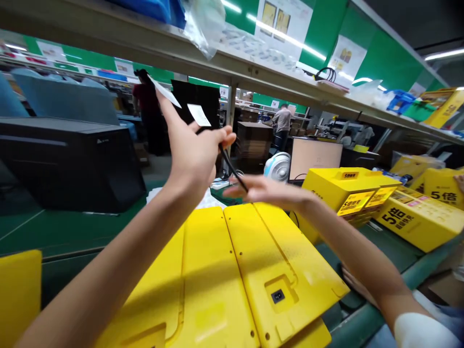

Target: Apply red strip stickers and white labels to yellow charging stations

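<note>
My left hand (194, 150) is raised above the yellow casing, its thumb and fingertips pinched on a black cable (232, 166). White paper labels sit at its stretched fingers: one label (166, 92) by the index finger, another label (199, 115) just behind the knuckles. The cable slants down to my right hand (264, 189), whose fingers are smeared by motion; whether they grip it is unclear. Beneath both hands lies a large yellow casing (213, 270) with screw holes, moulded grooves and a black power socket (278, 296) in a recess.
Yellow boxes (348, 193) with printed labels stand at right along the green bench. A black case (72, 164) is at left. A small fan (278, 166) and a monitor (315, 158) stand behind. A loaded shelf (250, 67) crosses overhead. People work farther back; another person's hand shows at the right edge.
</note>
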A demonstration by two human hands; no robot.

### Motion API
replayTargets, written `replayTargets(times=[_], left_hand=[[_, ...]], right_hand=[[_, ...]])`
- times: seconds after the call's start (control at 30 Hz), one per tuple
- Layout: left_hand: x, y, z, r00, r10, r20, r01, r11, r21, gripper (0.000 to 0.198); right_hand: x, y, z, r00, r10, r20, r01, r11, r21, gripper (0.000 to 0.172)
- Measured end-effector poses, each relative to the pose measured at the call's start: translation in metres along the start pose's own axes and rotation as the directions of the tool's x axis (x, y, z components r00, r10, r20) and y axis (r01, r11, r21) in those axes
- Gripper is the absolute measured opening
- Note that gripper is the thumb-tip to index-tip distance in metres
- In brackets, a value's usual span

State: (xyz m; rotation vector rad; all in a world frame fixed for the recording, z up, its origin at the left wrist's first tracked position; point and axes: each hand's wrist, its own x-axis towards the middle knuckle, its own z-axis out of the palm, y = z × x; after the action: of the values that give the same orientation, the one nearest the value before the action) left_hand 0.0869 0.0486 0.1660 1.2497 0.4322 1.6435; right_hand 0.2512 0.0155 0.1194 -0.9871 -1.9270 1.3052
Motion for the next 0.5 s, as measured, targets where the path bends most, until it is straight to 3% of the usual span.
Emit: replayTargets(times=[0.03,0.07,0.1,0.13,0.2,0.23,0.27,0.37,0.5], left_hand=[[0.005,0.005,0.002,0.999,-0.015,-0.037,0.015,1.0,0.006,0.125],[0.011,0.01,0.005,0.997,-0.036,-0.067,0.037,0.999,0.014,0.124],[0.019,0.013,0.006,0.994,-0.058,-0.097,0.06,0.998,0.022,0.124],[0.029,0.017,0.006,0.988,-0.078,-0.131,0.082,0.996,0.029,0.124],[0.052,0.023,-0.002,0.969,-0.125,-0.214,0.136,0.99,0.038,0.124],[0.064,0.026,-0.009,0.958,-0.151,-0.245,0.166,0.985,0.043,0.123],[0.075,0.028,-0.018,0.948,-0.182,-0.261,0.203,0.978,0.054,0.122],[0.099,0.031,-0.042,0.939,-0.236,-0.248,0.28,0.946,0.16,0.114],[0.105,0.027,-0.048,0.936,-0.269,-0.229,0.329,0.898,0.291,0.105]], right_hand=[[-0.006,0.01,0.019,0.999,-0.008,0.05,0.01,0.999,-0.038,0.087],[-0.013,0.015,0.038,0.998,-0.034,0.06,0.039,0.996,-0.083,0.082],[-0.022,0.015,0.055,0.995,-0.04,0.093,0.052,0.991,-0.12,0.068],[-0.031,0.012,0.068,0.979,-0.004,0.206,0.033,0.99,-0.137,0.051],[-0.055,-0.002,0.081,0.882,0.105,0.459,-0.051,0.99,-0.128,0.037],[-0.067,-0.01,0.082,0.843,0.12,0.524,-0.066,0.99,-0.122,0.037],[-0.08,-0.017,0.081,0.841,0.11,0.53,-0.05,0.991,-0.127,0.036],[-0.115,-0.027,0.078,0.908,0.114,0.403,-0.014,0.97,-0.243,0.032],[-0.151,-0.027,0.087,0.832,0.291,0.471,-0.176,0.946,-0.274,0.035]])
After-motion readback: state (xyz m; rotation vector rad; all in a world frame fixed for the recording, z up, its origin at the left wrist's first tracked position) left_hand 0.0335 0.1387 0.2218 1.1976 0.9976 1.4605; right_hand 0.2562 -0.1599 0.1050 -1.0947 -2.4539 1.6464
